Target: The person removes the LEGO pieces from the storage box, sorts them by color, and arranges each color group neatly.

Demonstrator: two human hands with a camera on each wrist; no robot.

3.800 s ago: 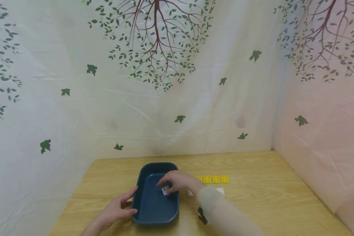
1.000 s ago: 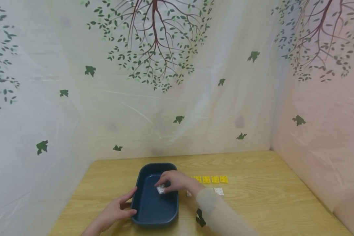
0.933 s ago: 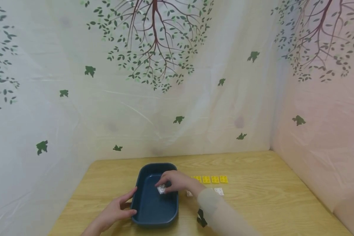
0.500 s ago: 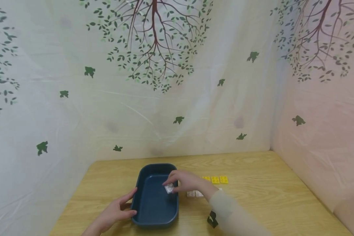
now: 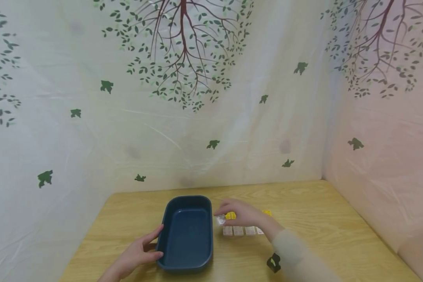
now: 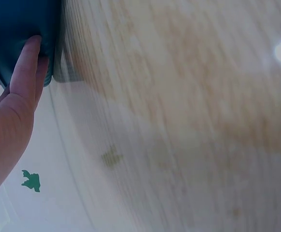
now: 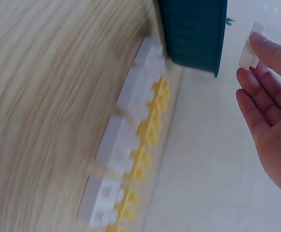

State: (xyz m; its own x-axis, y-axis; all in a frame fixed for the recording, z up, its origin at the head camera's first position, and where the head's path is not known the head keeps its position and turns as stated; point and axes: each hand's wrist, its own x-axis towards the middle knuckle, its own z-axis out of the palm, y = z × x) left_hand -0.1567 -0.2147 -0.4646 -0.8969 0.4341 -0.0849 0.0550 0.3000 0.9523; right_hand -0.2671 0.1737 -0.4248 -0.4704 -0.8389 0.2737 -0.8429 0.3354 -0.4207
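Note:
My left hand (image 5: 135, 254) rests against the left side of a dark blue plastic bin (image 5: 188, 241), thumb and forefinger spread along its rim. In the left wrist view its fingers lie straight against the bin's outer wall (image 6: 15, 29). Just right of the bin, my right hand (image 5: 246, 214) pinches a small whitish, see-through toy brick (image 5: 220, 220); the right wrist view has this brick (image 7: 249, 50) between thumb and fingertips, above the table. Below that hand runs a row of white studded bricks (image 5: 238, 231). Behind it stands a row of yellow bricks (image 5: 266, 212), partly hidden by the hand.
The wooden table (image 5: 313, 227) meets pale walls (image 5: 162, 156) printed with trees and birds. A black device (image 5: 274, 262) sits at my right wrist. In the right wrist view, the white bricks (image 7: 116, 145) stand close beside the yellow ones (image 7: 151, 128).
My right hand has moved right, from over the bin to just outside it, still pinching the brick. More of the white row shows now. My left hand has stayed on the bin.

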